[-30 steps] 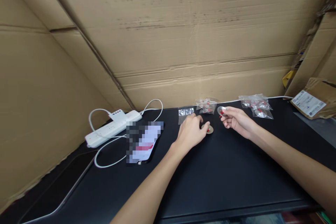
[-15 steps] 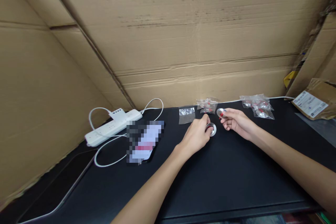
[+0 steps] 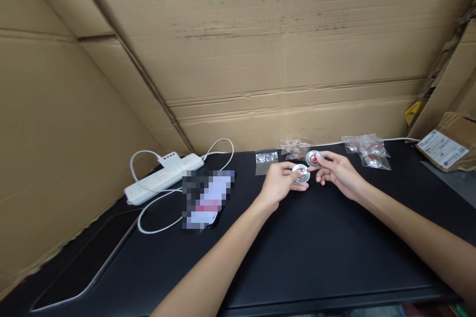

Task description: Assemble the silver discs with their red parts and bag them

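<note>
My left hand [image 3: 279, 182] pinches a round silver metal disc [image 3: 305, 177], its thumb pressed on the middle. Just up and to the right, my right hand [image 3: 336, 171] grips a second silver disc [image 3: 309, 155] with a red centre between thumb and fingers. The two discs are side by side, close to each other; whether their rims touch I cannot tell. Behind them lies a clear plastic bag [image 3: 295, 146] with red and silver pieces inside. A flat clear bag [image 3: 267, 162] rests left of it.
More clear bags [image 3: 366, 148] with red and silver discs lie at the right. A white power strip [image 3: 163, 178] with cables, a blurred phone [image 3: 210, 200] and a dark tablet [image 3: 89, 260] occupy the left. A labelled cardboard package [image 3: 448, 146] stands far right. Cardboard walls [image 3: 297, 59] enclose the black table.
My left hand has turned, lifting its disc's face into view and nearer the other disc. The right hand has tilted its disc so that the red centre faces me.
</note>
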{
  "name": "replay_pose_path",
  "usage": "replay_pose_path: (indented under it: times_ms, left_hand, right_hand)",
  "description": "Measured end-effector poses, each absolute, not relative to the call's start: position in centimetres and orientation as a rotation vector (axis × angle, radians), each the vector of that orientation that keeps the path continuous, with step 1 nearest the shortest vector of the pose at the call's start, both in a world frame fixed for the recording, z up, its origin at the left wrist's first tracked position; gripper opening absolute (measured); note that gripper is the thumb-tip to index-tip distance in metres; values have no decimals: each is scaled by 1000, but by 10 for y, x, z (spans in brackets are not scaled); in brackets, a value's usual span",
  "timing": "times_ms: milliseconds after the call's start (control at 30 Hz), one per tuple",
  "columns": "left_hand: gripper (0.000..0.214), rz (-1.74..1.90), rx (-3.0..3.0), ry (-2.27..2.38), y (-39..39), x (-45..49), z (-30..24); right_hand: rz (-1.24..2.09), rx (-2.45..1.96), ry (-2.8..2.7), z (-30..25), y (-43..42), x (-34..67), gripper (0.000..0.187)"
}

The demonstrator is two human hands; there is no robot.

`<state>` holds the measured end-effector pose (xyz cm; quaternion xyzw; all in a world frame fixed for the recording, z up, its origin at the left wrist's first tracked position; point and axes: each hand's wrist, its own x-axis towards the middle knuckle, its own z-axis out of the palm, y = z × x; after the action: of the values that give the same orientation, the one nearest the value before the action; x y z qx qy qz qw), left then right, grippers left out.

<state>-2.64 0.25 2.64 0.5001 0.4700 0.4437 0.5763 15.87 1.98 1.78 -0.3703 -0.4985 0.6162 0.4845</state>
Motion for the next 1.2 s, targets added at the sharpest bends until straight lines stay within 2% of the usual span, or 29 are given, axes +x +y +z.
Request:
replay_pose_path:
  times_ms: [100, 167, 367, 633, 867, 1200]
  left_hand:
    - [5, 1044, 978, 998, 4, -28, 29]
    - [12, 1036, 893, 931, 5, -29, 30]
    - [21, 1044, 761, 874, 5, -27, 35]
    - [16, 1047, 680, 764, 3, -23, 33]
    - [9, 1114, 547, 721, 5, -24, 25]
    - [6, 1115, 622, 711, 8, -26, 26]
  right_hand:
    - [1397, -915, -1302, 18, 19, 156, 38]
    - [1294, -926, -1368, 17, 18, 154, 39]
    - [714, -1030, -1686, 12, 13, 155, 32]
    - [409, -1104, -1903, 11, 7, 155, 34]
    - [407, -995, -2060, 7, 2, 149, 42]
    - [637, -954, -1947, 12, 2, 146, 41]
